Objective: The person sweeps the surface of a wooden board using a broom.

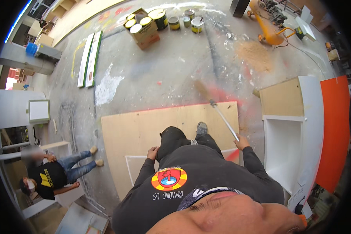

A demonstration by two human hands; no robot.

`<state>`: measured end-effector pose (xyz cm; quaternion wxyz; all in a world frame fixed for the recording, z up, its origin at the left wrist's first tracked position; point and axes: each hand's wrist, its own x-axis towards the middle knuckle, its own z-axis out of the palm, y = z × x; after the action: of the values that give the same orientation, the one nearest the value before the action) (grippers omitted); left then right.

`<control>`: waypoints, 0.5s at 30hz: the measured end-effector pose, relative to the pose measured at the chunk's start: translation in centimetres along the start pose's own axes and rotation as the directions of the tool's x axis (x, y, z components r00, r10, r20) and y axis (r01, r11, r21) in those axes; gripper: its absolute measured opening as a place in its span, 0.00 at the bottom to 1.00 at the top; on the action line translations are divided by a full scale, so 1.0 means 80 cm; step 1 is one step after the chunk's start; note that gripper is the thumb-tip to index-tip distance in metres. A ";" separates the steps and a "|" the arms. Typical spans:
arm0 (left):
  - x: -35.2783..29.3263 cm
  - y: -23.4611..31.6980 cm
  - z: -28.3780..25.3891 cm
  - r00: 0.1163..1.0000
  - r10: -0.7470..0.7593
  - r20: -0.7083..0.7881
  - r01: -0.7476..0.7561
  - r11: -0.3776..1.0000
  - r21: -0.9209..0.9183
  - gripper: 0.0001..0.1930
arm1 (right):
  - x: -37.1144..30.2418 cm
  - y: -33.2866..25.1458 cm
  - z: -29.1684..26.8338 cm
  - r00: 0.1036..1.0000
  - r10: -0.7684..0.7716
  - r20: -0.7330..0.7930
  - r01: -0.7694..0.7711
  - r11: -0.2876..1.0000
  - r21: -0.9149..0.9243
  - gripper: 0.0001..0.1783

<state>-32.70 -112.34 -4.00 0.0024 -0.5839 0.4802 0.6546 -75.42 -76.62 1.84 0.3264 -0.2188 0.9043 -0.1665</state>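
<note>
My right hand is closed around the end of a silver-handled broom. The handle slants forward and left across the corner of a wooden board. Its brown head, smeared by motion, is over the grey floor just beyond the board's red-edged far side. Beside my thigh hangs my left hand, fingers curled, with nothing visible in it. One grey shoe shows over the board, below my dark trousers.
Ahead are a cardboard box of paint cans and more cans. Two green-edged white strips lie left. Sawdust and an orange wheeled machine are far right. A white cabinet stands right; a person is at left.
</note>
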 end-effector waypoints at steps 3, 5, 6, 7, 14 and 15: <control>0.042 0.047 0.009 0.993 0.116 -0.019 -0.113 0.988 0.108 0.13 | 0.082 -0.074 -0.050 0.978 -0.123 0.169 0.161 0.959 -0.234 0.24; 0.055 0.072 0.010 0.997 -0.025 -0.076 0.022 0.999 -0.040 0.13 | 0.118 -0.150 -0.085 0.953 -0.141 0.268 0.218 0.934 -0.283 0.23; 0.068 0.082 0.012 0.996 -0.029 -0.083 0.024 0.998 -0.065 0.13 | 0.151 -0.172 -0.092 0.949 -0.150 0.276 0.233 0.925 -0.301 0.23; 0.080 0.078 0.009 0.997 -0.044 -0.057 0.032 0.980 -0.195 0.10 | 0.185 -0.196 -0.085 0.918 -0.254 0.304 0.350 0.881 -0.318 0.22; 0.166 0.079 -0.015 0.951 -0.260 -0.169 0.144 0.852 -0.503 0.10 | 0.278 -0.388 -0.036 0.764 -0.457 0.456 0.607 0.749 -0.266 0.23; 0.161 0.090 -0.020 0.938 -0.291 -0.188 0.138 0.812 -0.567 0.11 | 0.286 -0.415 -0.026 0.746 -0.450 0.491 0.607 0.763 -0.224 0.24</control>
<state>-39.67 -124.42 -9.17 -0.1539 -0.6935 0.1999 0.6748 -83.07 -116.03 6.29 0.3984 -0.5574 0.7277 -0.0309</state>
